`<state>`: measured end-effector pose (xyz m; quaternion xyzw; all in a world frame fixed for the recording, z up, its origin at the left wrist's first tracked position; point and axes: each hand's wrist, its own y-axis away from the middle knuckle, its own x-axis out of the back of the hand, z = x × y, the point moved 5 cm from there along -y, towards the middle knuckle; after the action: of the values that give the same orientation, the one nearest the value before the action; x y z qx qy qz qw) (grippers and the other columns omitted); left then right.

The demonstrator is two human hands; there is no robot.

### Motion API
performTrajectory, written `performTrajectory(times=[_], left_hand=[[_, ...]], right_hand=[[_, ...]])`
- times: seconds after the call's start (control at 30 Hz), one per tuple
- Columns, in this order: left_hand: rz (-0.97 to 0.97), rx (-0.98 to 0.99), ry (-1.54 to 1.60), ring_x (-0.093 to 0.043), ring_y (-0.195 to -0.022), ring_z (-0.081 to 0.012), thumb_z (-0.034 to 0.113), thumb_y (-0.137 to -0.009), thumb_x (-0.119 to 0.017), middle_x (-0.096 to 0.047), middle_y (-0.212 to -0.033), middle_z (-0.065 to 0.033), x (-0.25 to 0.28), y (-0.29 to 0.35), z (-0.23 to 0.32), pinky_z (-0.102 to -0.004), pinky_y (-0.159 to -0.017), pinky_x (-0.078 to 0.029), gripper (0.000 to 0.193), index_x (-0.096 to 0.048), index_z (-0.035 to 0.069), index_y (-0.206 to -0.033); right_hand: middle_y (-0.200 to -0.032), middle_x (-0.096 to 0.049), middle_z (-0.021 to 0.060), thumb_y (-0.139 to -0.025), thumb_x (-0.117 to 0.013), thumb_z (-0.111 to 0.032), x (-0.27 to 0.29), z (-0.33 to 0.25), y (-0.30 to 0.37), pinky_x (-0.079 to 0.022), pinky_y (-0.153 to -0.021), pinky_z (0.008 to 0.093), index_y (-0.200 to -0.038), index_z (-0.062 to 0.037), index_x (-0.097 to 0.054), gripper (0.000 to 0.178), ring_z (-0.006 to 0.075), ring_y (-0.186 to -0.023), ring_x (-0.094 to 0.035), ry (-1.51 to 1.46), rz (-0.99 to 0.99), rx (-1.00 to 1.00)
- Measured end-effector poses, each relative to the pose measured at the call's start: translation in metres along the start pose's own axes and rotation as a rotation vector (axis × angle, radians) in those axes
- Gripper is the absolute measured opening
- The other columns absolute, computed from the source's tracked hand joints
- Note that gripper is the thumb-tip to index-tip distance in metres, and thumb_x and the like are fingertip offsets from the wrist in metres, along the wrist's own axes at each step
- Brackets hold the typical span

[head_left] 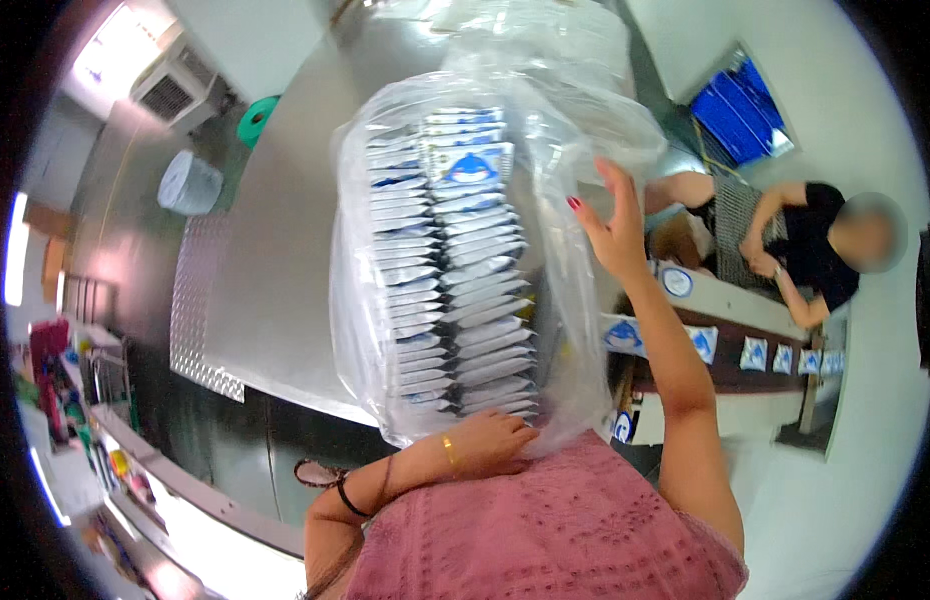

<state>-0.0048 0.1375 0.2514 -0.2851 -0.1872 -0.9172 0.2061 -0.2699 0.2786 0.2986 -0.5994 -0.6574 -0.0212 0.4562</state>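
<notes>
A large clear plastic bag point(385, 300) stands upright in front of me, filled with two stacked rows of white sachets point(455, 270) with blue prints. My left hand point(490, 440) cups the bag's bottom against my chest, a gold bangle on its wrist. My right hand point(615, 225) is raised at the bag's upper right side, fingers spread, palm against or just off the plastic. The bag's loose top point(545, 40) bunches above the sachets.
A wide stainless steel table point(275, 250) lies behind the bag, with a checker-plate edge on the left. On the right a conveyor point(745, 350) carries more white and blue sachets, and a person in black point(805, 250) sits beside it. A machine stands at far left.
</notes>
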Motion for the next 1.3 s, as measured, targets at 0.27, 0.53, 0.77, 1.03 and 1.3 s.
performTrajectory(times=[0.27, 0.53, 0.77, 1.03, 1.3], left_hand=[[0.192, 0.025, -0.040, -0.052, -0.113, -0.0311, 0.028, -0.081, -0.064, -0.055, -0.123, -0.0142, -0.004, -0.003, 0.027, -0.0431, -0.097, -0.041, 0.053, -0.050, 0.006, -0.127], [0.537, -0.073, -0.119, -0.049, -0.116, -0.0361, 0.011, -0.074, -0.070, -0.049, -0.129, -0.0156, 0.015, -0.009, 0.066, -0.0438, -0.094, -0.042, 0.054, -0.052, 0.006, -0.125], [0.552, -0.179, -0.178, -0.056, -0.109, -0.0328, 0.005, -0.070, -0.068, -0.060, -0.110, -0.0102, -0.003, -0.021, 0.070, -0.0436, -0.089, -0.046, 0.043, -0.059, 0.008, -0.111], [0.590, -0.037, -0.200, -0.057, -0.107, -0.0315, 0.003, -0.070, -0.067, -0.059, -0.109, -0.0097, -0.005, -0.015, 0.067, -0.0409, -0.088, -0.046, 0.040, -0.059, 0.008, -0.109], [0.591, 0.008, -0.154, -0.057, -0.105, -0.0313, 0.003, -0.072, -0.067, -0.059, -0.107, -0.0099, -0.016, -0.018, 0.052, -0.0408, -0.086, -0.048, 0.035, -0.059, 0.007, -0.106]], right_hand=[[-0.099, -0.060, 0.0122, -0.080, -0.072, -0.019, 0.105, 0.110, 0.250, -0.046, -0.083, 0.0351, -0.111, -0.0019, -0.056, 0.039, 0.0238, -0.091, -0.058, 0.109, -0.060, -0.614], [-0.107, -0.058, 0.0176, -0.078, -0.069, -0.017, 0.201, 0.153, 0.357, -0.047, -0.086, 0.0432, -0.113, -0.0027, -0.055, 0.040, 0.0349, -0.101, -0.056, 0.411, -0.306, -0.776], [-0.121, -0.051, 0.0154, -0.078, -0.063, -0.009, 0.250, 0.210, 0.345, -0.045, -0.090, 0.0424, -0.120, -0.0022, -0.048, 0.045, 0.0340, -0.111, -0.051, 0.905, -0.357, -0.736], [-0.131, -0.049, 0.0043, -0.095, -0.042, -0.019, 0.254, 0.304, 0.350, -0.039, -0.096, 0.0546, -0.135, -0.0103, -0.043, 0.041, 0.0254, -0.124, -0.044, 1.257, -0.557, -0.854], [-0.117, -0.059, 0.0078, -0.071, -0.076, -0.013, 0.240, 0.301, 0.308, -0.038, -0.099, 0.0511, -0.113, -0.0088, -0.060, 0.045, 0.0295, -0.120, -0.048, 1.242, -0.940, -0.591]])
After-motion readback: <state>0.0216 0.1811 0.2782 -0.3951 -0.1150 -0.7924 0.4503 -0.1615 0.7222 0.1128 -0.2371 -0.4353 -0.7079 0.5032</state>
